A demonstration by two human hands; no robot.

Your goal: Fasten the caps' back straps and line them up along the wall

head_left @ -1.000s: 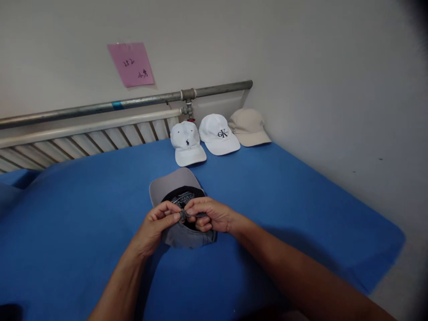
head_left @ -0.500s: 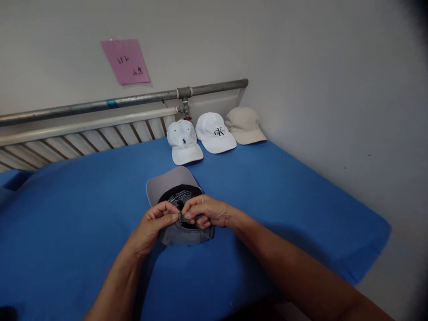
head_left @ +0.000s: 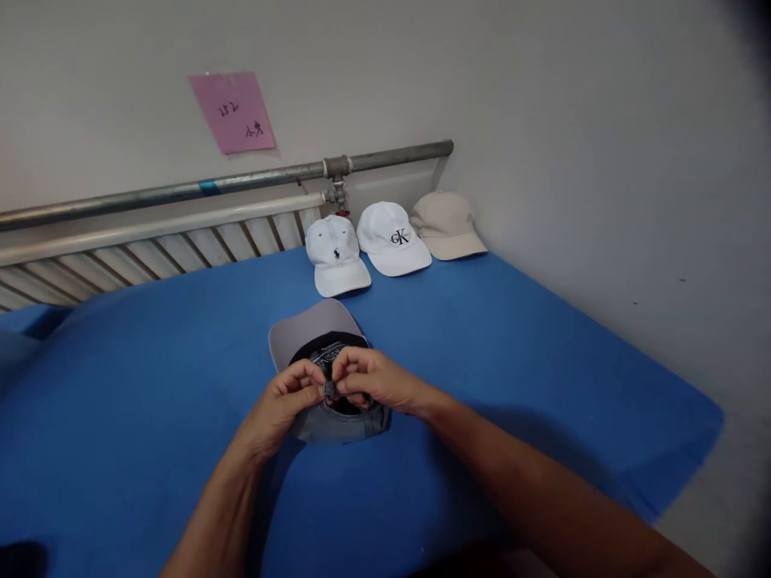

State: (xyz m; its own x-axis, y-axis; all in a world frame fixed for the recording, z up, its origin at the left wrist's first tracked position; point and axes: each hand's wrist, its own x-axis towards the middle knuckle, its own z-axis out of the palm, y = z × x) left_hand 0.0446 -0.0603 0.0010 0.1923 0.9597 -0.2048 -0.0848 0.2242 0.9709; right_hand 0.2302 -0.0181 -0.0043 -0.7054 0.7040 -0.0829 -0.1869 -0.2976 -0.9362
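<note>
A grey cap (head_left: pixel 340 427) lies upside down on the blue sheet, its lighter brim (head_left: pixel 298 331) pointing away from me and its dark inside showing. Over the back opening, both hands pinch the cap's strap (head_left: pixel 328 390). My left hand (head_left: pixel 286 405) grips the strap's buckle end between thumb and forefinger. From the right, my right hand (head_left: pixel 379 379) pinches the strap close beside it, fingertips almost meeting the left ones. The fingers partly cover the strap and the cap's inside.
Behind the grey cap stand a white cap with a small dark logo (head_left: pixel 334 257), a white cap with letters (head_left: pixel 391 241) and a beige cap (head_left: pixel 449 225). A radiator (head_left: pixel 162 245) and metal pipe (head_left: pixel 265 177) run along the wall, below a pink paper (head_left: pixel 234 112).
My fingers have shifted slightly at the strap, the right fingertips now more curled and raised. The whole view has moved a little, so everything sits slightly further right.
</note>
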